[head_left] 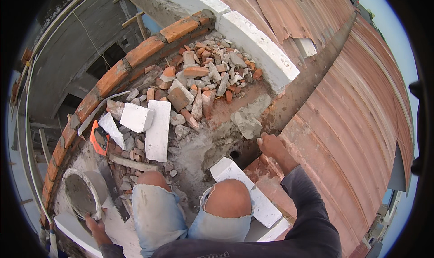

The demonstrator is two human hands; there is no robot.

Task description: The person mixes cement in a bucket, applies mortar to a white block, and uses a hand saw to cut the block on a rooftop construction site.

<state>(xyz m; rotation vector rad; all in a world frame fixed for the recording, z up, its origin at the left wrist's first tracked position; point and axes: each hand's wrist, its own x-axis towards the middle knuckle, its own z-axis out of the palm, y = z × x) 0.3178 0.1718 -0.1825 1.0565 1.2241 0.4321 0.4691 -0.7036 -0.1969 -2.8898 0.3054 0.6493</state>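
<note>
At the lower left, my left hand (96,227) grips the near rim of a mortar-smeared bucket (100,185), which leans so that grey mortar shows inside. My right arm reaches out to the right, where my right hand (272,148) is closed with its fingers curled, low beside the roof edge. What it holds, if anything, is hidden. Just beyond its fingers lies a rough grey patch of mortar (248,116). A handsaw (99,138) with an orange and black handle lies beside the bucket, its toothed blade pointing toward me.
Broken brick and concrete rubble (199,72) is heaped ahead, with white blocks (158,131) on its near side. A curved orange brick wall (110,77) borders a drop on the left. White blocks (257,50) and rusty corrugated roofing (348,122) run along the right. A dark hole (234,155) opens near my knees.
</note>
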